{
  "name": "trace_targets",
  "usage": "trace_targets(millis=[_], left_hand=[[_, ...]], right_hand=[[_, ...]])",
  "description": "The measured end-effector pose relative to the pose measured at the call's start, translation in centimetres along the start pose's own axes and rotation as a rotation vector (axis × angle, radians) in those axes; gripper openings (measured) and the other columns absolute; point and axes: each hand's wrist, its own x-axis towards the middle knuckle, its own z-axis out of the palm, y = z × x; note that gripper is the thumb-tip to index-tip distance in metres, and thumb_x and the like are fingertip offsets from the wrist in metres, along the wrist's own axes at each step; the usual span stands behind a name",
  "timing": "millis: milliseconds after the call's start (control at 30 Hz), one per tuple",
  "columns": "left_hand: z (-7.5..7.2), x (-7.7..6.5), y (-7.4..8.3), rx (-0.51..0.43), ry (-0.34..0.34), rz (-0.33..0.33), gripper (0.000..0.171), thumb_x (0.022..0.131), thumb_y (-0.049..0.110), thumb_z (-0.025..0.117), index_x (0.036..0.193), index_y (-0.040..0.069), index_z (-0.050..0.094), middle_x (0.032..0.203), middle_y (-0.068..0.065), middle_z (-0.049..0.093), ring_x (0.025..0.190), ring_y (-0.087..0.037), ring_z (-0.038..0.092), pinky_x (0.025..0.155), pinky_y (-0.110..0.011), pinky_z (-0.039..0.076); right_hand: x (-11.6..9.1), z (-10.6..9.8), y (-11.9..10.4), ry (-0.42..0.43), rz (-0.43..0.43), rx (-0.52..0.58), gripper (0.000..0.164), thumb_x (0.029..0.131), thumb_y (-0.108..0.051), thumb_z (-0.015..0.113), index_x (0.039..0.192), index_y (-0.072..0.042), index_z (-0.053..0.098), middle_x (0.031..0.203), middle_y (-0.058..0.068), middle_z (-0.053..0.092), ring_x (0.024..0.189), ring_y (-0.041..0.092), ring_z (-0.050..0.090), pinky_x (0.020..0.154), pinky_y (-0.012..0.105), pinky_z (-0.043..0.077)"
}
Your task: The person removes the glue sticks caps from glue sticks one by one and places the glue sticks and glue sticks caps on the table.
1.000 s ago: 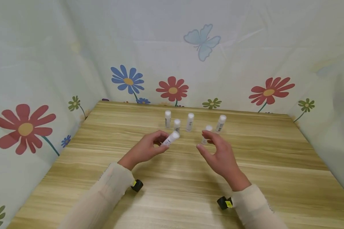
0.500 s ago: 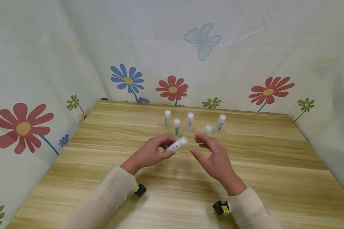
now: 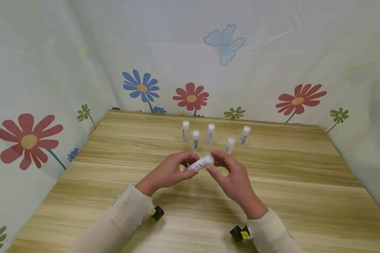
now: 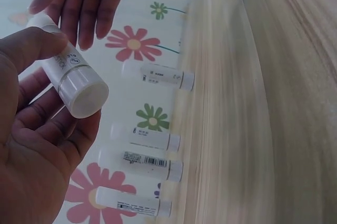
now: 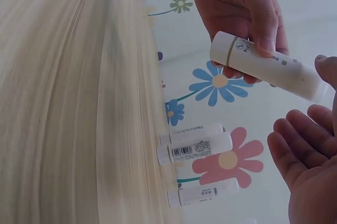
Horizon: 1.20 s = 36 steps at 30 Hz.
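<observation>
A white glue stick (image 3: 201,163) is gripped by my left hand (image 3: 169,171), thumb on one side and fingers on the other, and lies tilted above the table. In the left wrist view its printed label and a clear round end face the camera. My right hand (image 3: 235,177) is at its opposite, white-capped end, thumb and fingers spread around the cap without closing on it. The right wrist view shows those right fingers (image 5: 305,142) relaxed and apart below the cap. Several more glue sticks stand upright beyond the hands, one of them (image 3: 230,146) just past my right fingertips.
The wood-grain table (image 3: 288,165) runs back to a pale curtain (image 3: 253,73) printed with flowers and a butterfly. Among the standing glue sticks, one (image 3: 195,140) is close behind my left hand and another (image 3: 245,136) is farthest right. Black wrist cameras (image 3: 158,213) hang below both sleeves.
My left hand has moved right and toward me with the glue stick, tilting it flatter. My right hand has come left and nearer, away from a standing glue stick, to the held one's cap.
</observation>
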Motion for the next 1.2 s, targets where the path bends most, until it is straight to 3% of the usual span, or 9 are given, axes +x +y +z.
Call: trace_targets(millis=[233,767,933,1067,1200], left_hand=[[0.3,-0.1,0.3,-0.002,-0.005,0.043,0.03,0.091,0.025,0.069,0.119,0.02,0.061,0.106,0.009,0.064,0.087,-0.009,0.059,0.082,-0.033,0.053],[0.6,-0.3,0.5,0.029,-0.007,0.045,0.029,0.09,0.023,0.069,0.118,0.019,0.062,0.105,0.01,0.064,0.086,-0.008,0.058,0.081,-0.033,0.053],[0.5,-0.4,0.5,0.043,-0.011,0.045,0.029,0.09,0.022,0.069,0.119,0.019,0.062,0.105,0.009,0.064,0.086,-0.008,0.058,0.08,-0.031,0.052],[0.4,-0.6,-0.1,0.067,-0.002,0.012,0.029,0.09,0.021,0.069,0.118,0.021,0.062,0.104,0.01,0.064,0.087,-0.007,0.059,0.081,-0.029,0.052],[0.3,-0.8,-0.6,0.068,0.005,-0.01,0.028,0.09,0.02,0.069,0.118,0.021,0.062,0.104,0.011,0.065,0.087,-0.007,0.059,0.082,-0.03,0.052]], right_hand=[[-0.2,0.1,-0.3,0.003,0.036,0.018,0.038,0.087,-0.015,0.072,0.124,-0.01,0.062,0.111,0.004,0.07,0.095,0.014,0.067,0.088,0.041,0.055],[-0.3,-0.1,-0.7,0.005,0.037,0.019,0.024,0.089,-0.015,0.069,0.112,-0.008,0.066,0.103,0.001,0.069,0.088,0.009,0.063,0.081,0.037,0.057],[-0.2,-0.8,-1.0,0.016,0.016,0.007,0.022,0.089,-0.012,0.069,0.11,-0.007,0.066,0.1,0.002,0.069,0.086,0.006,0.062,0.081,0.026,0.056],[0.0,-1.9,-0.9,0.073,0.013,0.05,0.023,0.088,-0.004,0.068,0.111,-0.003,0.066,0.098,0.006,0.069,0.087,0.003,0.061,0.08,0.015,0.052],[0.1,-2.8,-0.7,0.102,0.013,0.092,0.025,0.087,0.001,0.067,0.112,-0.002,0.065,0.1,0.009,0.068,0.088,0.002,0.061,0.079,0.012,0.051]])
